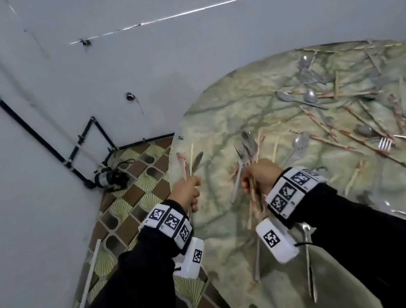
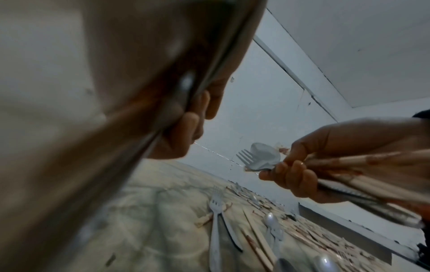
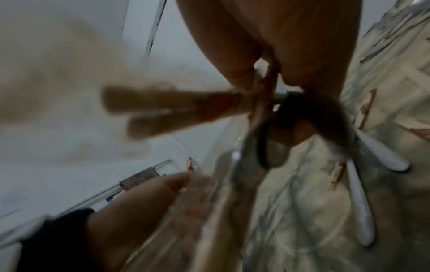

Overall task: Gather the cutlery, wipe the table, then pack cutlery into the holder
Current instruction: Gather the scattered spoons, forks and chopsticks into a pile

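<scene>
We see grey walls (image 1: 180, 51) past our hands, a black pipe (image 1: 18, 116) to their left, and a brown-and-green tiled floor (image 1: 133, 191) below them.

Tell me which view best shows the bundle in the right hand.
Left wrist: the right hand grips the bundle side-on, with fork tines, a spoon bowl and chopsticks distinct. Head view shows it from above, small. Right wrist shows only blurred handles close up.
</scene>
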